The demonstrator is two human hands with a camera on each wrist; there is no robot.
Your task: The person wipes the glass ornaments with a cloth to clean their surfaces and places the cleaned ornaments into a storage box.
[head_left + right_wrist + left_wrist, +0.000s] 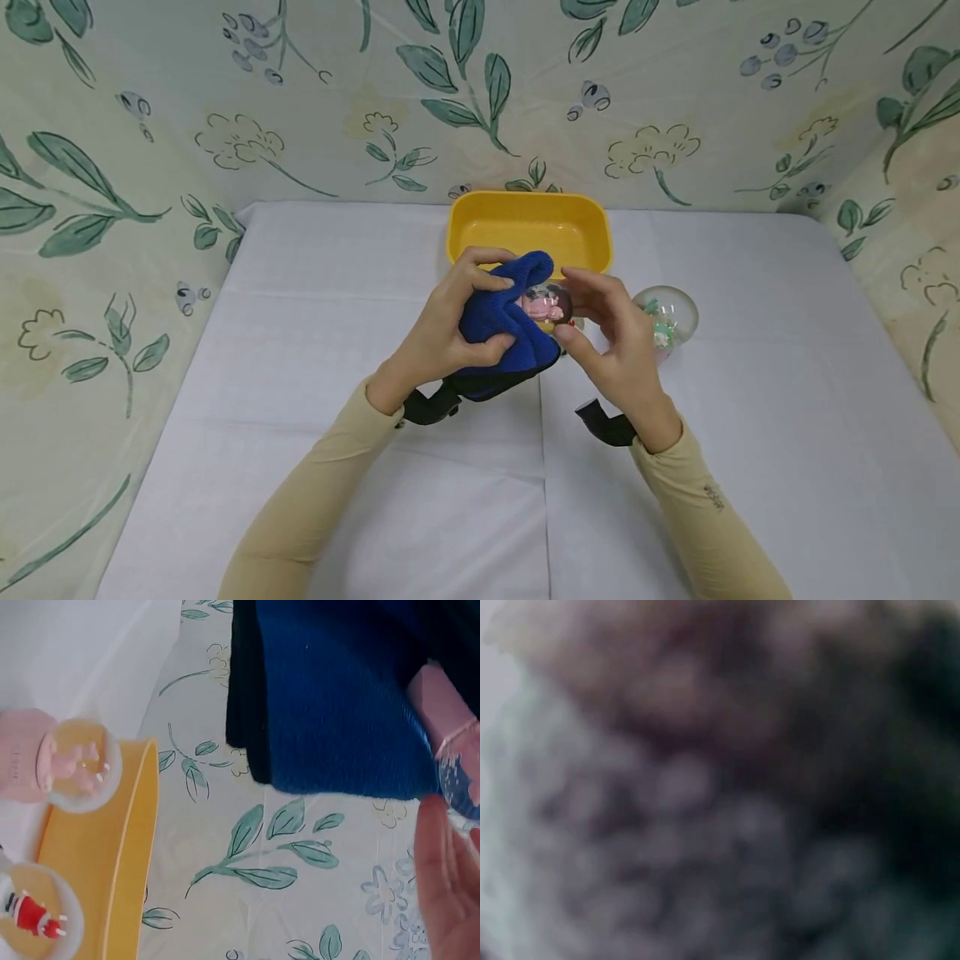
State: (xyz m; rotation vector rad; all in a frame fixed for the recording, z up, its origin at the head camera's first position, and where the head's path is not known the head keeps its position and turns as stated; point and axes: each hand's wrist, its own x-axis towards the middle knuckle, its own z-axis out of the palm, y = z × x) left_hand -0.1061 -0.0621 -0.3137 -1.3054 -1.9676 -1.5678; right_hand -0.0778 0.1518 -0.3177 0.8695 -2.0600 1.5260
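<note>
Left hand (442,329) grips blue cloth (487,321), partly wrapping a snow globe (545,307), just before yellow tray (528,200). Right hand (621,350) loosely curved by the dome; contact unclear. Risk: if cloth grip loosens, smooth dome slips, hits green-figured globe (666,321) at right.

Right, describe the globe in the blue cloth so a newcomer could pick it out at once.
Find the yellow tray at the table's far edge. Just nearer the person, the left hand grips a blue cloth, and the held globe pokes from its folds by the right hand. It shows pink inside, while the neighbouring globe farther right shows green.
</note>
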